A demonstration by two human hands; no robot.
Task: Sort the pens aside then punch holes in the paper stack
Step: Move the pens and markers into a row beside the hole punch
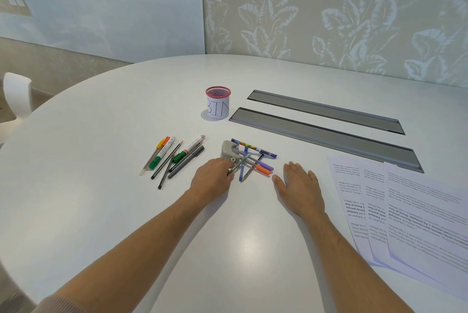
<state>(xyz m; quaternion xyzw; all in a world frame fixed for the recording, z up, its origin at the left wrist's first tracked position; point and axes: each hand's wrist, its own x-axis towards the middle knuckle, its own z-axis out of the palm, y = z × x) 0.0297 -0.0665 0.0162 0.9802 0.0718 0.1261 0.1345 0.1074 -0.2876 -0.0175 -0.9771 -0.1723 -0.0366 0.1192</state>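
A grey hole punch sits mid-table with several pens piled across and beside it. My left hand reaches into that pile and pinches a thin grey pen near the punch. Flat on the table to the right of the pile lies my right hand, fingers straight and holding nothing. A second group of markers and pens is laid out to the left. Printed sheets of paper are fanned out at the right.
A red mesh cup labelled BIN stands behind the pens. Two grey recessed cable slots run across the white table toward the right. A white chair stands at the far left edge.
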